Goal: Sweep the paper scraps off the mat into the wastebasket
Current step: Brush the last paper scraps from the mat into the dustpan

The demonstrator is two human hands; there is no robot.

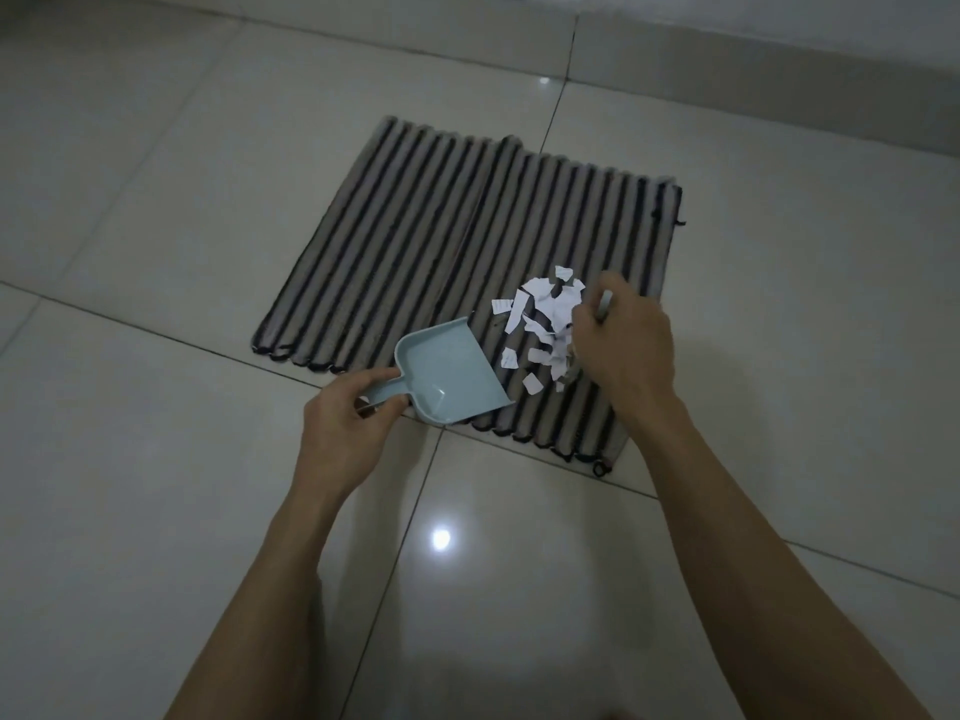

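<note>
- The left hand (347, 414) curls round the handle of a pale blue dustpan (451, 375), at the mat's near edge.
- The right hand (626, 348) is closed round a small brush (604, 304), largely hidden and blurred, on the mat's near right part.
- White paper scraps (540, 324) lie heaped on the striped mat (441, 226), between dustpan mouth and right hand.
- Glossy floor tiles (156, 200) surround the mat; a pale wall base (779, 49) runs beyond it.

your right hand (626, 337) covers most of the small brush (604, 304) it grips; its bristles are blurred behind the paper scraps (540, 324). your left hand (345, 415) hides the dustpan (449, 376) handle's end. both forearms run off the bottom edge.
</note>
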